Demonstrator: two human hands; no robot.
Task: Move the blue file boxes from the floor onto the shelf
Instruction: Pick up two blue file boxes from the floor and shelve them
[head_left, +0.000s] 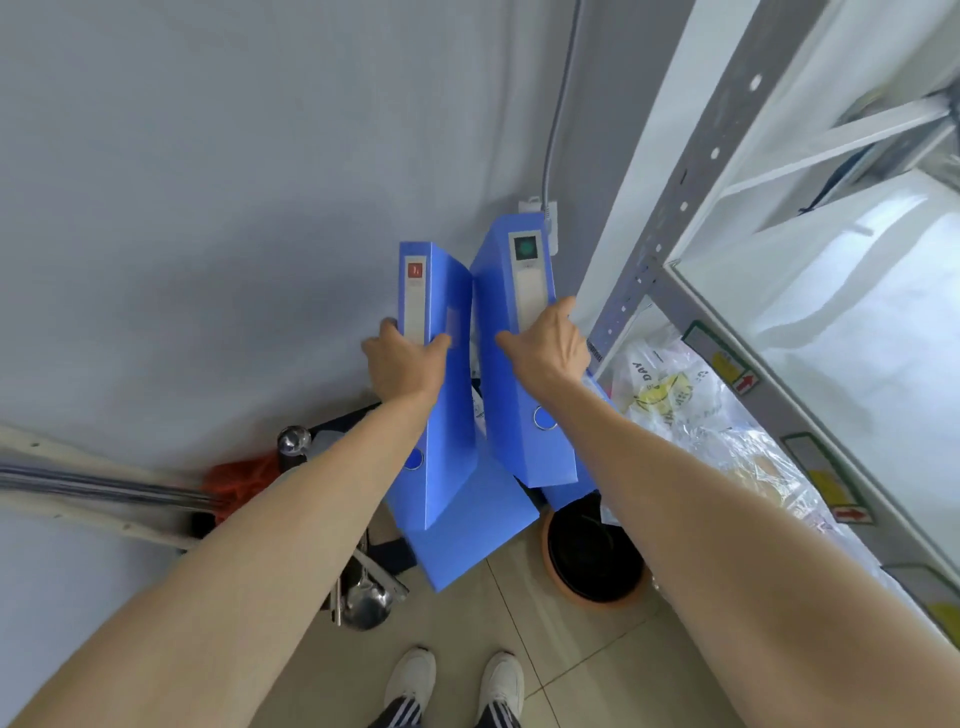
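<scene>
Gripping one blue file box (441, 364) in my left hand (402, 366) and a second blue box (519, 338) in my right hand (548, 353), fingers wrapped shut round each spine, I have both lifted clear of the floor (571, 649) beside the metal shelf (737, 332). Neither is on the shelf yet, so I judge the job about halfway for this pair. I count two boxes in hand and at least one more (467, 535) below, possibly two.

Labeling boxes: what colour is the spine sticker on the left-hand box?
Red, on the left-hand box; the head view shows it best.
</scene>
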